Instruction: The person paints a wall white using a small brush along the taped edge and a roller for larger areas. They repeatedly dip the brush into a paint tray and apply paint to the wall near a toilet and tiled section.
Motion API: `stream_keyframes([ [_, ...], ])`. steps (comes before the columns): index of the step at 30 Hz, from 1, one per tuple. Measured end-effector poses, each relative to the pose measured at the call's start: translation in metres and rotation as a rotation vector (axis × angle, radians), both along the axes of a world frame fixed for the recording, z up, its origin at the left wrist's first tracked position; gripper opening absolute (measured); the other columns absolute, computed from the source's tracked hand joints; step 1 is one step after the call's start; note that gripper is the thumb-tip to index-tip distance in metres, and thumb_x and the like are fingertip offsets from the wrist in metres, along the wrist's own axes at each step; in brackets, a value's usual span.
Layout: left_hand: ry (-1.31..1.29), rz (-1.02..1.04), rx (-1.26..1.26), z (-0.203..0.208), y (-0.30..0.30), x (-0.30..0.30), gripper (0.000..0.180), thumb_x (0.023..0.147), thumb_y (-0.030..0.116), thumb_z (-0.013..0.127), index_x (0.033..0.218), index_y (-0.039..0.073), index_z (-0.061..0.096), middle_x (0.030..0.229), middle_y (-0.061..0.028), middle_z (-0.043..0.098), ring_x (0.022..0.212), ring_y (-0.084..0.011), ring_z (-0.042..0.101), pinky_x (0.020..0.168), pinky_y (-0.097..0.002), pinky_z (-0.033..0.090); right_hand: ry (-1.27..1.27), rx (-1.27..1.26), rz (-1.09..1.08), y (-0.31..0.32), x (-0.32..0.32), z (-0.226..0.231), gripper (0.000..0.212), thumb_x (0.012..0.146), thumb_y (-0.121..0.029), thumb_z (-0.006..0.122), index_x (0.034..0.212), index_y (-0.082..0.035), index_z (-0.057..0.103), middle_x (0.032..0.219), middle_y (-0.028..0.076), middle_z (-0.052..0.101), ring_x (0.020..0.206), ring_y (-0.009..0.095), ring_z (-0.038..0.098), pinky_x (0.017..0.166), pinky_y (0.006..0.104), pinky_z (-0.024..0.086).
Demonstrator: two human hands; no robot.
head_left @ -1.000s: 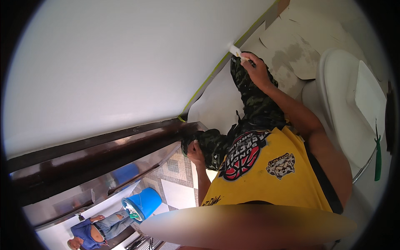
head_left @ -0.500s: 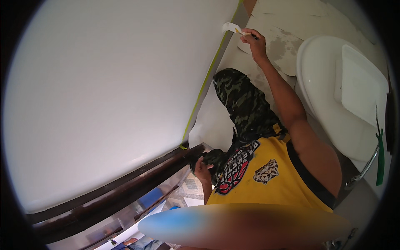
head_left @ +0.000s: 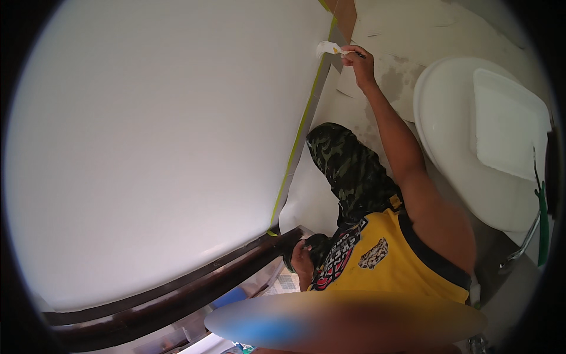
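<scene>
In my right hand (head_left: 358, 62) is a paintbrush (head_left: 328, 48), its handle gripped between thumb and fingers. White paint coats the bristles, which touch the bottom of a white wall (head_left: 177, 130) just above a line of yellow-green masking tape (head_left: 312, 88). Grey covering (head_left: 336, 58) edges the floor side of that tape. My left hand (head_left: 302, 259) rests on my bent knee in camouflage trousers, fingers laid over the cloth with nothing seen in them. My right arm is stretched far forward along the wall.
A white toilet (head_left: 442, 141) stands close on my right, with a white tray (head_left: 507, 124) on its lid. Beside it is a green-handled tool (head_left: 542, 224). Paper-like sheets (head_left: 407, 26) cover the floor ahead. A dark wooden frame (head_left: 194, 304) runs at lower left.
The view has shifted, so the wall's base and my knees sit lower in the picture. The brush appears slightly farther along the tape line. My left hand stays on the knee.
</scene>
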State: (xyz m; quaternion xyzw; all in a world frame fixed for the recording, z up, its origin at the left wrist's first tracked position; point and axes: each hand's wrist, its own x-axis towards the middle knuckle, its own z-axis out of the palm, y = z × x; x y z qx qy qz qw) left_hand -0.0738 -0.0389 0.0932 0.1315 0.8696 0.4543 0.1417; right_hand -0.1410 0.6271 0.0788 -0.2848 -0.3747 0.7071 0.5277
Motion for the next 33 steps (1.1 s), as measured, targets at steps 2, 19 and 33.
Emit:
stream_keyframes([
  [2,-0.015,0.008,-0.011,-0.002,-0.003,0.002,0.031,0.094,-0.006,0.055,0.124,-0.004,0.065,0.118,-0.0146,0.071,0.097,-0.0199,0.070,0.089,-0.0308,0.056,0.001,0.017,-0.096,0.019,0.000,0.003,0.025,0.087,-0.005,0.062,0.107,0.002,0.074,0.088,0.007,0.070,0.074,0.012,0.063,0.075,0.0261,0.053],
  [19,-0.055,-0.070,-0.114,-0.030,-0.004,0.002,0.025,0.099,0.005,0.061,0.122,-0.002,0.069,0.100,-0.0132,0.076,0.084,-0.0150,0.074,0.076,-0.0270,0.056,-0.336,0.251,-0.213,0.066,0.039,0.117,0.031,0.084,-0.006,0.061,0.112,-0.002,0.076,0.085,0.000,0.068,0.076,0.008,0.058,0.071,0.0228,0.046],
  [33,-0.051,-0.102,-0.348,-0.025,0.014,0.012,0.027,0.100,0.024,0.067,0.123,0.010,0.072,0.088,-0.0080,0.077,0.081,-0.0112,0.072,0.077,-0.0269,0.056,-0.365,0.281,-0.220,0.060,0.049,0.118,0.030,0.085,-0.002,0.068,0.111,-0.009,0.079,0.100,0.000,0.076,0.083,0.007,0.062,0.077,0.0236,0.049],
])
